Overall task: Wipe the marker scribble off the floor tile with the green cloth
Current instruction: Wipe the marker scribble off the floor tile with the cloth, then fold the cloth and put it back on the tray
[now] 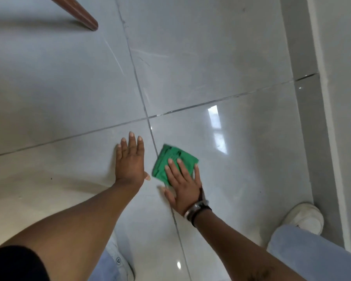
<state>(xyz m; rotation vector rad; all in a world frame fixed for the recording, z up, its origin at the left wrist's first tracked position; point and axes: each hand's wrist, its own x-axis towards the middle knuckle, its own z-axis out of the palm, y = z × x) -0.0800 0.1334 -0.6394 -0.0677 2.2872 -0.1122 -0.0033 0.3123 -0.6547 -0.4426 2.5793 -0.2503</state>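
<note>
A folded green cloth [171, 159] with dark marker stains on its far edge lies flat on the glossy grey floor tile [251, 159], just right of a grout line. My right hand [182, 185] presses down on the cloth's near half, fingers spread. My left hand [130, 159] rests flat on the neighbouring tile to the left, palm down, fingers apart and holding nothing. No marker scribble shows on the bare tile around the cloth; whatever lies under the cloth is hidden.
A brown wooden furniture leg [83, 15] stands at the top left. A grey skirting and wall [328, 118] run along the right. My white shoe [304, 218] and jeans-clad knee [312, 256] are at the bottom right.
</note>
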